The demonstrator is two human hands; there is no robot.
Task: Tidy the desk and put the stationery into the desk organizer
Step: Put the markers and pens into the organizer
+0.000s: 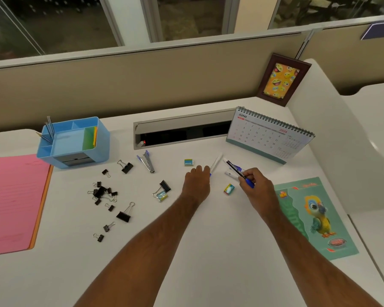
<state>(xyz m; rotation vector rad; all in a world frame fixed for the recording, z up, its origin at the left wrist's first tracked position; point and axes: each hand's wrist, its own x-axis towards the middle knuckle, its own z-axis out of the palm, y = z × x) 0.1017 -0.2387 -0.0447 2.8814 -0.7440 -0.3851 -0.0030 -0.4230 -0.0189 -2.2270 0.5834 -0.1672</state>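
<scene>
- R hand [256, 187] — my fingers pinch a dark marker [239, 173].
- L hand [197, 181] — fingers curled onto a white pen [215, 163] lying on the surface [208, 251].
- Organizer [73, 141] sits far left w/ pencils; risk: pen rolls from a shallow grip.

Dim, warm overhead light; soft shadows, wide-angle edge distortion.

Desk calendar [268, 135], emoji picture frame [280, 79], parrot booklet [315, 218]
</scene>
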